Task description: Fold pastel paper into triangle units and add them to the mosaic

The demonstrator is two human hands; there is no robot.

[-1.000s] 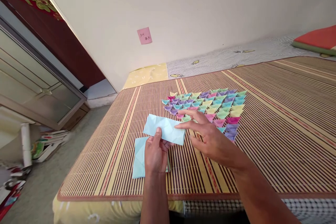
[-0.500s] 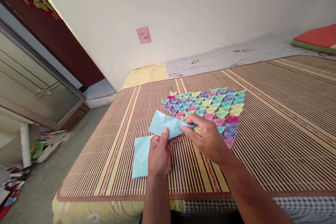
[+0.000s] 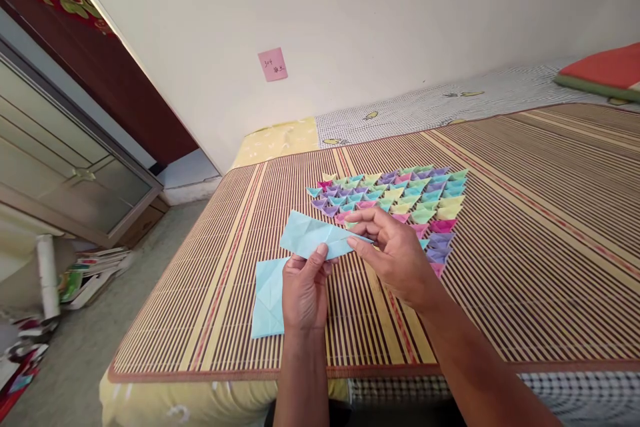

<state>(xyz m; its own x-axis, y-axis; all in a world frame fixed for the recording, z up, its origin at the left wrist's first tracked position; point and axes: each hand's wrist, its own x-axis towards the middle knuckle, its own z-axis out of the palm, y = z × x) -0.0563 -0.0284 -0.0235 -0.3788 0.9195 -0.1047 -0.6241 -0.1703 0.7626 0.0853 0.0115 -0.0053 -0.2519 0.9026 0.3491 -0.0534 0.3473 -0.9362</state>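
Note:
A light blue folded paper [image 3: 310,235] is held above the mat, its right end narrowing to a point. My left hand [image 3: 307,287] grips its lower edge, thumb on top and fingers underneath. My right hand [image 3: 395,250] pinches the pointed right end between thumb and fingers. Below and left, partly behind my left hand, a second light blue creased paper [image 3: 269,297] lies on the mat. Beyond my right hand, many small folded paper boats [image 3: 393,195] in purple, green, pink, yellow and blue stand in close rows, some hidden by the hand.
The striped bamboo mat [image 3: 525,247] covers the bed. A red and green folded cloth [image 3: 603,72] lies at the far right. A pink note [image 3: 273,65] is stuck on the wall. On the floor at left are stacked papers [image 3: 97,273] by a glass-panelled door [image 3: 75,167].
The held paper has tilted slightly and its lower edge now looks straighter. My right fingers have spread a little along the pointed end. The left thumb has shifted slightly right.

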